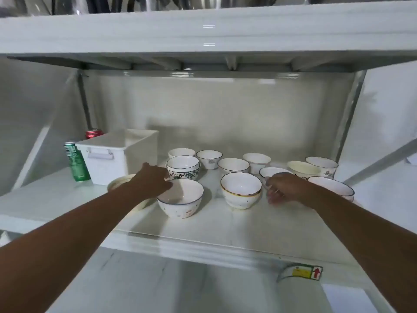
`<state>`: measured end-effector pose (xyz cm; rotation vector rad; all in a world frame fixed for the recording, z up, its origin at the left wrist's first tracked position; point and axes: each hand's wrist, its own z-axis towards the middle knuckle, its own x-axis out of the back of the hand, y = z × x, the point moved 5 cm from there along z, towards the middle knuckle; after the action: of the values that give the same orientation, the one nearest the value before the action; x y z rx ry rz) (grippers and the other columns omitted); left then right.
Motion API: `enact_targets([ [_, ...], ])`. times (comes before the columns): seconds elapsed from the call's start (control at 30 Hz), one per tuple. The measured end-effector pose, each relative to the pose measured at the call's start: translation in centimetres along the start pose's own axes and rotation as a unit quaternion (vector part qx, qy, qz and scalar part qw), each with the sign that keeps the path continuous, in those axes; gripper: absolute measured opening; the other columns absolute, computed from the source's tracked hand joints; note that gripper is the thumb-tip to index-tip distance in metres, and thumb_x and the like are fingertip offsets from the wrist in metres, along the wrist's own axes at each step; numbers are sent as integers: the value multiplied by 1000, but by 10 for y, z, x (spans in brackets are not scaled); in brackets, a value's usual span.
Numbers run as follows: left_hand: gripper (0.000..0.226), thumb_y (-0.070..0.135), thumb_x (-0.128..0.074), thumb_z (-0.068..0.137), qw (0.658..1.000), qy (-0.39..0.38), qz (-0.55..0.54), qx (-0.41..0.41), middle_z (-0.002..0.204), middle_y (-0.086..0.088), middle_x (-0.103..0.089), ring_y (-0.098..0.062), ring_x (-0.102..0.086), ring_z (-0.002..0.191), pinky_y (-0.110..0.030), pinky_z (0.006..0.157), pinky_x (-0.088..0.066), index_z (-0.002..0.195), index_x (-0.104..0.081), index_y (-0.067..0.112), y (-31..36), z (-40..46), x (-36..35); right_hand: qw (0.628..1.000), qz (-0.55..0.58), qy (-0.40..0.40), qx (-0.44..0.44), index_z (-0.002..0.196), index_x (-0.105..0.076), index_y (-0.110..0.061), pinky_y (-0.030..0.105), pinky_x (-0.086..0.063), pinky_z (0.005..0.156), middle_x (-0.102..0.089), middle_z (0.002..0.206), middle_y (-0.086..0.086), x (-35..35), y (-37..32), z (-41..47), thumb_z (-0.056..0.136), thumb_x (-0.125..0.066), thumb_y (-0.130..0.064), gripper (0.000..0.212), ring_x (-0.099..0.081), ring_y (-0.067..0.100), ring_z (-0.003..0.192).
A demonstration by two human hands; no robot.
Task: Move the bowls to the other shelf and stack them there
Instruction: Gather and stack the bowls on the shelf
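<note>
Both arms reach into the middle shelf (203, 224), where the bowls sit. Left hand (150, 180) rests on the rim of the speckled bowl (180, 199) near the front edge, fingers curled over the lip; whether they pinch it firmly I cannot tell. Right hand (284, 188) hovers just right of the gold-rimmed stack (241, 190), fingers loosely bent, holding nothing. Bowls look glazed ceramic: stiff, breakable, probably slick, moderately heavy once nested. Best hold is likely thumb inside the rim with fingers under the wall, or both palms around the belly; set down gently to avoid chipping. Count: roughly thirteen bowl positions visible, some already nested in twos, such as the leaf-pattern pair (183, 169); one cream bowl (119, 182) is partly hidden behind the left forearm. Also one white bin (117, 154) at the left, one green can (76, 161), one red can (93, 133) behind it.
</note>
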<state>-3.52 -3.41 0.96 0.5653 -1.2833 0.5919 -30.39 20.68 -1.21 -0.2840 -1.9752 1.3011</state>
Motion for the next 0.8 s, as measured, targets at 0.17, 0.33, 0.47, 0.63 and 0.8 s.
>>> enact_targets([
  [0.17, 35, 46, -64, 85, 998, -40, -43, -32, 110, 1, -64, -21, -46, 119, -30, 101, -38, 113, -64, 25, -19, 30, -17, 999, 31, 32, -30, 107, -62, -1, 28, -58, 51, -66, 83, 16, -8, 4, 17, 99, -54, -27, 28, -68, 26, 54],
  [0.33, 42, 37, -58, 81, 989, -74, -16, -127, 116, -4, -63, -21, -56, 115, -27, 94, -41, 116, -65, 15, -13, 45, -25, 986, 112, 91, -82, 100, -58, 3, 35, -58, 58, -67, 83, 25, -4, 20, 19, 100, -53, -33, 36, -68, 32, 61],
  [0.47, 19, 34, -56, 76, 985, -78, -11, -156, 83, 3, -60, -18, -58, 89, -29, 78, -44, 84, -63, 18, -8, 63, -35, 960, 215, 129, -129, 109, -47, 2, 38, -60, 48, -56, 101, 27, 0, 36, 17, 101, -52, -30, 33, -64, 33, 65],
  [0.63, 25, 23, -63, 86, 983, -41, -18, -176, 75, 12, -52, -14, -52, 83, -26, 69, -33, 69, -46, 29, 3, 65, -38, 935, 285, 170, -127, 118, -43, -4, 54, -57, 91, -50, 80, 18, 3, 40, 21, 103, -48, -27, 28, -61, 34, 68],
  [0.8, 14, 18, -68, 85, 980, -52, -52, -184, 90, -1, -65, -18, -57, 88, -27, 78, -39, 96, -66, 10, 4, 66, -35, 929, 307, 171, -111, 125, -45, -11, 48, -58, 78, -59, 85, 23, 4, 39, 34, 104, -44, -27, 26, -63, 34, 70],
])
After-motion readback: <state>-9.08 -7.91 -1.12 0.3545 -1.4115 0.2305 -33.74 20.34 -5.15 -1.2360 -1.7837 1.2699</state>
